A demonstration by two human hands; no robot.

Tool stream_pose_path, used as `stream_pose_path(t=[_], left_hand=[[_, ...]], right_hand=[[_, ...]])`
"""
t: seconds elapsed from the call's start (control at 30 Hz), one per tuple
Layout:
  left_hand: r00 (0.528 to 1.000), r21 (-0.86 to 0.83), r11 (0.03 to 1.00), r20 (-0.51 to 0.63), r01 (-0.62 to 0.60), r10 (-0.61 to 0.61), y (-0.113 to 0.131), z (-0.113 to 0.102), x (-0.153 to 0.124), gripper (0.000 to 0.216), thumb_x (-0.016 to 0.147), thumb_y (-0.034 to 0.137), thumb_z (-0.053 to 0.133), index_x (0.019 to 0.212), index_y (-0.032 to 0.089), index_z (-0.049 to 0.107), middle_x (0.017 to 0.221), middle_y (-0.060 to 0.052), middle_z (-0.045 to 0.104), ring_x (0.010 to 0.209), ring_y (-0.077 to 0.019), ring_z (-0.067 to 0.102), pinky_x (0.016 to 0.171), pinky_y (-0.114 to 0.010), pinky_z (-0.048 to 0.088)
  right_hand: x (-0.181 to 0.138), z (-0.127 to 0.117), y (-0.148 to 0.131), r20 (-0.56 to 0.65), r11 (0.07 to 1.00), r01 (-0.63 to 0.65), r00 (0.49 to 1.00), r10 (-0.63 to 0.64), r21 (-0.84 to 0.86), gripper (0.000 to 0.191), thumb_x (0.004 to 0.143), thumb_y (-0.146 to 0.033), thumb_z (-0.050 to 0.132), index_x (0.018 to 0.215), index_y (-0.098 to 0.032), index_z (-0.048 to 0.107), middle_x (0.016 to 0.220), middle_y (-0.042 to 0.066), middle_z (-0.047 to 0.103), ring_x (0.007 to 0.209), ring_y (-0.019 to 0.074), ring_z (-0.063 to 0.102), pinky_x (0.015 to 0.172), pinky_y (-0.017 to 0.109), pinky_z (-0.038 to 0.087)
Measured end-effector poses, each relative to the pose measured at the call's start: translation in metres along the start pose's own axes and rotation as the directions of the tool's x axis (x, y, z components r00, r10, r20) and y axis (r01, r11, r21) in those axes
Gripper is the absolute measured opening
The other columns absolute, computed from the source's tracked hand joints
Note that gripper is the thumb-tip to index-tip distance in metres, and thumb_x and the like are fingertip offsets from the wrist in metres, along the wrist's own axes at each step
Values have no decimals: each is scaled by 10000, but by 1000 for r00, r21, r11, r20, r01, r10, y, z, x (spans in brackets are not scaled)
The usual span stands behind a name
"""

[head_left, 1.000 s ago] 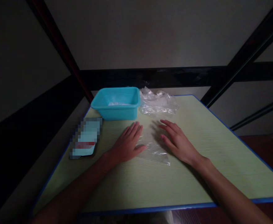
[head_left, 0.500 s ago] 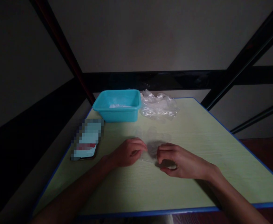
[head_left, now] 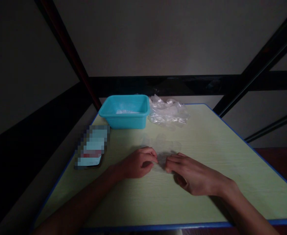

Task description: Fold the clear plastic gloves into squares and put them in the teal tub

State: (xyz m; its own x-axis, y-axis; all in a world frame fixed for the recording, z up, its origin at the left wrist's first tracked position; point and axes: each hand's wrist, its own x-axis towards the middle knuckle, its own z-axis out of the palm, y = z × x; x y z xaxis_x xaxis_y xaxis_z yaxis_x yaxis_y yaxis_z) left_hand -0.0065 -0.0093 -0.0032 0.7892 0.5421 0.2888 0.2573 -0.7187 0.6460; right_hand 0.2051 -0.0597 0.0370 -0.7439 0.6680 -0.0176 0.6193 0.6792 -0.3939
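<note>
A thin clear plastic bag lies on the table in front of my hands, so see-through that its edges are hard to make out. My left hand rests low over the tabletop, fingertips pinched at the near part of this plastic. Close by on the right, my right hand has its fingers curled down and gathered on the same plastic, the thumb tucked underneath. A small gap separates the two sets of fingertips. What exactly lies under the right fingers is hidden.
At the back left of the blue-edged table stands a turquoise plastic basin with something whitish inside. Crumpled clear plastic lies beside it. A phone, its screen blurred out, lies at the left edge. A wall rises behind.
My right hand has turned palm-down, its thumb drawn in under the fingers. My left hand has shifted slightly right. The view has moved a little.
</note>
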Motion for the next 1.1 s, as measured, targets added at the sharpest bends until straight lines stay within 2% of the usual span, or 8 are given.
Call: stream_pose_path(t=[0.13,0.27,0.47,0.6,0.67,0.8,0.93,1.1], left_hand=[[1000,-13,1000,-2,6,-6,1,0,0,219,723,55,474,832,140,644,886,-62,601,845,-156,581,777,-283,476],[1000,-18,1000,-4,-5,5,1,0,1,227,715,55,474,843,139,642,886,-61,595,848,-157,580,775,-287,479],[1000,-30,999,-13,-17,17,3,-2,0,186,692,76,540,841,119,642,893,-82,605,846,-168,585,778,-281,478],[998,-18,998,9,-59,59,3,-3,-2,238,644,228,701,851,127,642,906,-86,613,839,-189,587,773,-295,480],[996,4,997,15,-83,83,2,-3,-3,260,635,252,718,851,128,642,904,-88,617,837,-192,586,766,-295,479],[993,50,993,-38,-106,108,1,0,-3,184,680,175,645,858,126,643,884,-87,630,820,-182,588,749,-282,478],[990,73,994,-112,-81,89,-1,2,-3,144,735,114,551,841,132,648,834,-72,633,769,-155,594,705,-249,477],[981,69,997,-186,-42,54,-5,-2,-3,149,784,130,510,707,137,637,738,-54,630,670,-131,593,626,-224,461]], right_hand=[[-2,2,1,-25,999,-17,1000,16,-39,336,640,-6,439,914,-170,542,888,50,593,849,174,527,865,367,408],[-3,1,1,-25,995,-56,998,54,-87,345,636,1,450,920,-166,554,899,55,599,864,182,534,850,356,413],[-3,-4,5,-34,989,-86,996,83,-119,167,731,-33,496,758,-174,583,826,25,570,811,169,532,762,341,419],[-6,-9,9,-85,996,-57,995,52,-63,169,802,-79,505,690,-169,594,796,22,551,777,154,528,730,326,415],[-8,-11,11,-133,999,-40,990,38,-18,164,823,-100,504,716,-167,608,837,38,554,814,162,531,738,325,421],[-10,-14,15,-256,995,7,966,20,101,139,854,-150,500,794,-169,625,889,60,553,858,166,536,752,311,443],[-8,-14,19,-354,982,47,935,20,181,128,859,-186,519,784,-169,621,888,66,567,854,164,554,758,311,455],[-4,-12,23,-445,932,36,885,138,361,120,868,-220,504,815,-176,601,904,64,639,854,168,599,756,302,465]])
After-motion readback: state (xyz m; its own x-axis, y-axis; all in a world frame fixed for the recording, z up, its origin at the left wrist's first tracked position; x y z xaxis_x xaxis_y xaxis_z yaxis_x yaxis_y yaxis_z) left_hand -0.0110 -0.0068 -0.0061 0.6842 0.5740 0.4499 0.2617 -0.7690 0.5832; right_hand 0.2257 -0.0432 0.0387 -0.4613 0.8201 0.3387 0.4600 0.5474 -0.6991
